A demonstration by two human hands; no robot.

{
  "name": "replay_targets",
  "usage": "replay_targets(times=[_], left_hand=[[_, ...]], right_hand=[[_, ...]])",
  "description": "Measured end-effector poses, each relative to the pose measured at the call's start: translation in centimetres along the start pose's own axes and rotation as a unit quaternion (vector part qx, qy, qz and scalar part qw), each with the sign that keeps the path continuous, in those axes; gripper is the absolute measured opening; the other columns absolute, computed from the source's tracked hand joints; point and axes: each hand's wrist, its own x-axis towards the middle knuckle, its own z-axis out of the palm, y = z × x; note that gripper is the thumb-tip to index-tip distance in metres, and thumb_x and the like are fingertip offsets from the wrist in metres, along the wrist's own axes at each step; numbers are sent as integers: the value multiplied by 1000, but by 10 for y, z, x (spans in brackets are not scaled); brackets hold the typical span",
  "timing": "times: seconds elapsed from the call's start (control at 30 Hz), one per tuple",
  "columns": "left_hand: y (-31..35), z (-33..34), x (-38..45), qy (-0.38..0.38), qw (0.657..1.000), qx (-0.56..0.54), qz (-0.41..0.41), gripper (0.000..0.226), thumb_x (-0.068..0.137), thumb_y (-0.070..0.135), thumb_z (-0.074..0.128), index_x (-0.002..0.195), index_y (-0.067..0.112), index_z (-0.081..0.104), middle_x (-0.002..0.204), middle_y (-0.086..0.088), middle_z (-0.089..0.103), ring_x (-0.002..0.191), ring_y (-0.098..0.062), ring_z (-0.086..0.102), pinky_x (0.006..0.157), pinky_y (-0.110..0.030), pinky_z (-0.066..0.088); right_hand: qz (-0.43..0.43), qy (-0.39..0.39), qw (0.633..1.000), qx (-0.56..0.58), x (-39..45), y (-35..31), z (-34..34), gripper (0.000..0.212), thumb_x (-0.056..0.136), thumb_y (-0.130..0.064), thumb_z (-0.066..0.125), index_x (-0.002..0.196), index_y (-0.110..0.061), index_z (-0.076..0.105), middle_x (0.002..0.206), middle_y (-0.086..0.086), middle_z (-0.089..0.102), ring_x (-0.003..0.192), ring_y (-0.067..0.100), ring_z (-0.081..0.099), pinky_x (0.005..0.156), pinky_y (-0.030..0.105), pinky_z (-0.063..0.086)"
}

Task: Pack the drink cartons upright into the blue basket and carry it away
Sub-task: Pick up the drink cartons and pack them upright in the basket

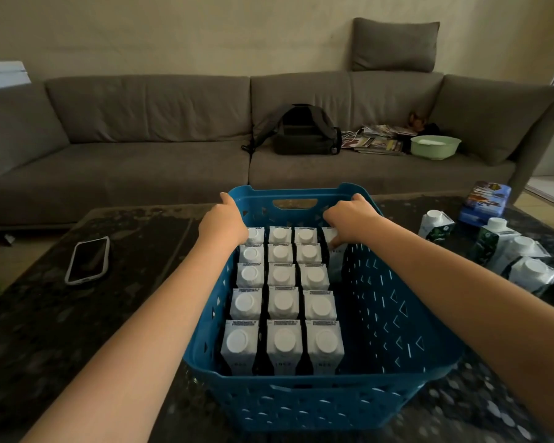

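Fifteen cartons [282, 302] upright; right hand [349, 222] grasps sixteenth carton [335, 251] at basket [397, 314] far corner: seat squarely; left hand [223, 223] grasps rim

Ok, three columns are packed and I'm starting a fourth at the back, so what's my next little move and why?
Probably seat the carton your right hand is holding fully upright in the far right corner of the blue basket, then let go. That column is otherwise bare, and four loose cartons wait on the table to its right.
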Motion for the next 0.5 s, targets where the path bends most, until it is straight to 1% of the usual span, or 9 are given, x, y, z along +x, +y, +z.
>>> replay_targets(times=[0.07,0.13,0.17,0.27,0.33,0.4,0.47,0.5], left_hand=[[0,0,0,2,1000,1,0,85,91,11,54,153,8,-4,132,-21,51,103,-29,61,65,-31,46],[-1,0,0,4,1000,3,2,85,90,11,55,153,8,-3,132,-20,51,102,-29,61,64,-31,46],[-1,0,0,5,1000,3,3,85,90,12,55,153,8,-3,132,-20,51,103,-29,61,65,-31,46],[-1,1,0,7,1000,8,2,85,90,12,55,153,8,-2,132,-20,51,104,-29,60,66,-31,46],[-1,1,0,8,1000,11,3,84,90,12,56,153,8,-1,133,-20,51,105,-30,60,68,-32,47],[-1,2,0,9,1000,14,4,84,90,13,56,152,8,0,133,-20,51,106,-30,60,73,-34,51],[-1,2,0,10,1000,16,4,84,90,14,57,152,8,0,132,-21,51,106,-30,61,76,-35,53],[-1,1,0,10,1000,16,4,84,90,14,57,152,8,0,132,-20,51,105,-30,61,76,-34,53]], right_hand=[[6,-9,1000,29,0,0,0,52,81,-55,63,111,-14,55,106,3,62,101,25,59,92,38,39],[10,-19,997,76,1,0,1,51,83,-54,63,109,-11,55,98,4,59,88,23,54,79,35,44],[5,-24,995,97,2,0,1,48,83,-52,63,106,-11,54,92,3,55,84,21,50,72,34,43],[-18,-36,991,127,2,1,2,38,83,-45,67,88,-16,43,74,-5,41,81,19,43,61,29,36],[-26,-34,989,139,1,3,2,40,82,-41,70,73,-22,36,70,-8,36,77,17,42,54,27,32],[-32,-28,989,141,0,4,2,43,81,-40,71,69,-23,33,69,-8,36,69,14,40,52,25,30],[-36,-26,990,136,0,2,1,38,82,-40,70,78,-18,39,70,-9,34,74,16,41,55,26,32],[-37,-27,989,137,0,2,1,37,83,-39,69,85,-17,40,70,-9,33,78,17,41,61,27,34]])
